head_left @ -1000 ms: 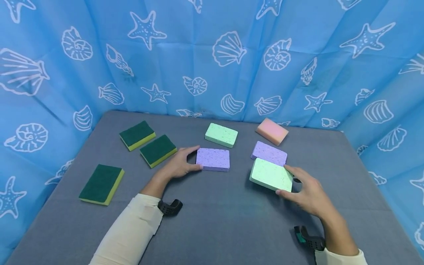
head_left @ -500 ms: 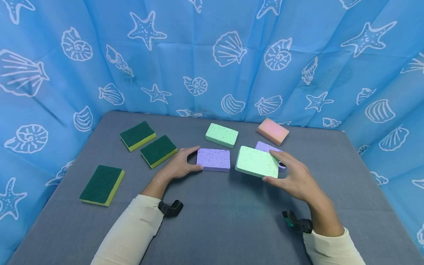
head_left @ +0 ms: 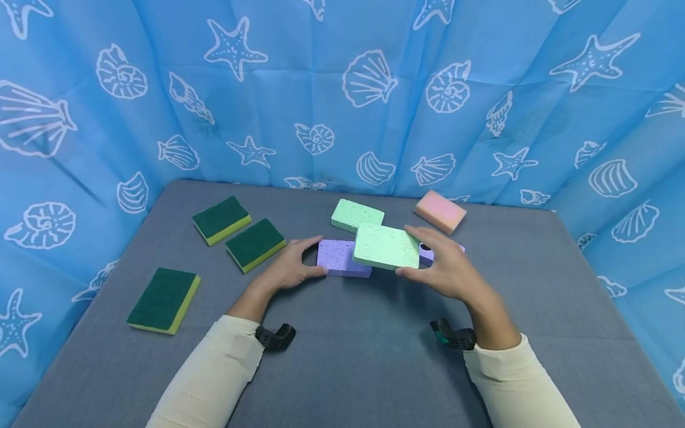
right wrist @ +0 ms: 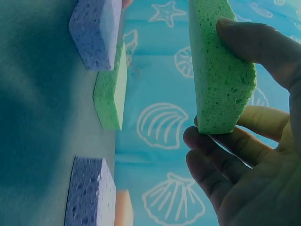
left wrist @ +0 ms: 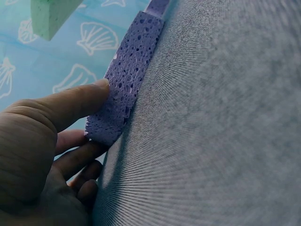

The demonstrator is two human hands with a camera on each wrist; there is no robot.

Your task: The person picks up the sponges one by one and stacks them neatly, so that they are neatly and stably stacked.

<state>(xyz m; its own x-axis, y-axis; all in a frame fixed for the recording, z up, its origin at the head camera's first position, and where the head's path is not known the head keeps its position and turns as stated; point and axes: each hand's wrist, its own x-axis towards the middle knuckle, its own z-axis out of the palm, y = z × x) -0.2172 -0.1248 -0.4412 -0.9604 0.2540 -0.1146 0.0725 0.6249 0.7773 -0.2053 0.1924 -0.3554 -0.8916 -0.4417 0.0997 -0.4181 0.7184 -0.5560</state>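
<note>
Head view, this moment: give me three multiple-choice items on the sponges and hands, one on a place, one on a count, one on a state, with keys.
1. Where is the pink sponge?
A. far right of the table, near the curtain
B. under the left hand
C. stacked on a dark green sponge

2. How many dark green scrub sponges lie on the table?
A. one
B. three
C. five

3. What is the state of the light green sponge in the right hand?
A. flat on the table
B. held up off the table
C. torn in two

Answers:
1 A: the pink sponge lies at the far right of the grey table, close to the curtain.
2 B: three dark green sponges lie on the left.
3 B: the right hand holds the light green sponge above the purple sponge, which the left hand touches.
</note>
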